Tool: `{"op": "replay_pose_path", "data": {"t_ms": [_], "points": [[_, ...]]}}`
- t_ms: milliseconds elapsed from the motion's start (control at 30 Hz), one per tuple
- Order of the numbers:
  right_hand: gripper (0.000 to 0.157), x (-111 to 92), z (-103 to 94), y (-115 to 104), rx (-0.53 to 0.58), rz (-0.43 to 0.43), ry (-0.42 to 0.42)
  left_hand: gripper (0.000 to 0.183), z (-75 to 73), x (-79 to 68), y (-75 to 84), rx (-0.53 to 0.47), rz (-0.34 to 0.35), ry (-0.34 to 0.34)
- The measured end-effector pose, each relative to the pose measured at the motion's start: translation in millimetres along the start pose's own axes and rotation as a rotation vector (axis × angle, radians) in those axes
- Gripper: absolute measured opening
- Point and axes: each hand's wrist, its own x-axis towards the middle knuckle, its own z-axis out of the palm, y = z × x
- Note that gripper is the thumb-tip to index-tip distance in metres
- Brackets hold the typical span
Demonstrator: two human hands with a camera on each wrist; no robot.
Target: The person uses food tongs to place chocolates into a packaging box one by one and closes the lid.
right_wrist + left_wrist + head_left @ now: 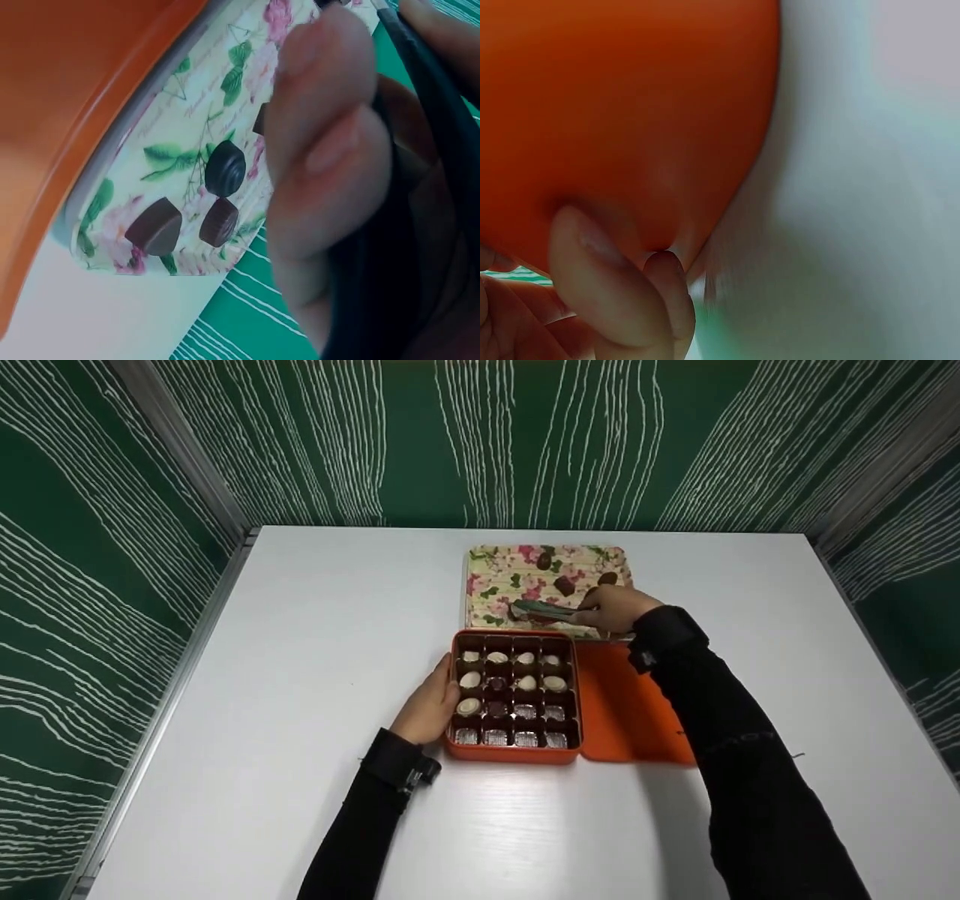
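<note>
Chocolates (565, 585) lie in two places: on the floral tray (499, 585), under and beyond the right fingers, and in the orange box (514, 754), just beside the left ones. We see the right hand (613, 609) grip the tongs (544, 607), its fingers curled round them; the left hand (429, 705) holds the box by its side wall, thumb and fingers against it. We judge the step in hand to be picking up a chocolate, since a dark piece (514, 613) sits at the tongs' tips, ahead of the right fingers; whether it is pinched, we cannot tell. The next move, we think, calls for a gentle, even squeeze and a steady box.

We count one box, one tray, one pair of tongs and one flat orange panel (622, 712) on the near side of the right fingers. Of sixteen compartments (526, 739), eight seem to hold pale pieces (555, 684), two dark ones (496, 683), and six look bare. From the right wrist, we count three whole chocolates beside the fingers and a fourth partly hidden behind them; any others they cover, we cannot count.
</note>
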Motion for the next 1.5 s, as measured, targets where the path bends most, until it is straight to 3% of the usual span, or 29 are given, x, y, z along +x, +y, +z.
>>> {"op": "replay_pose_path", "data": {"t_ms": [167, 300, 433, 667, 1167, 1500], "points": [[0.044, -3.4, -2.6, -1.0, -0.007, 0.048, -0.006, 0.060, 0.8, 0.7, -2.2, 0.011, 0.015, 0.004], [0.041, -5.8, -1.1, 0.4, -0.035, 0.055, 0.041, 0.060, 0.5, 0.6, -1.9, 0.010, -0.007, -0.005], [0.033, -7.5, 4.3, 1.7, -0.131, 0.032, 0.136, 0.060, -0.1, -0.8, -1.2, 0.017, -0.029, -0.015], [0.048, -7.7, 10.6, -2.6, -0.351, 0.020, 0.252, 0.059, 0.7, -1.5, -2.0, 0.018, 0.014, 0.001], [0.030, -1.7, 15.3, -21.0, -0.481, 0.004, 0.252, 0.060, 1.9, -0.4, -0.4, -0.005, 0.016, 0.008], [0.023, -8.4, 17.0, -15.9, -0.454, -0.040, 0.255, 0.059, 0.3, -1.2, -1.3, 0.019, 0.006, -0.002]]}}
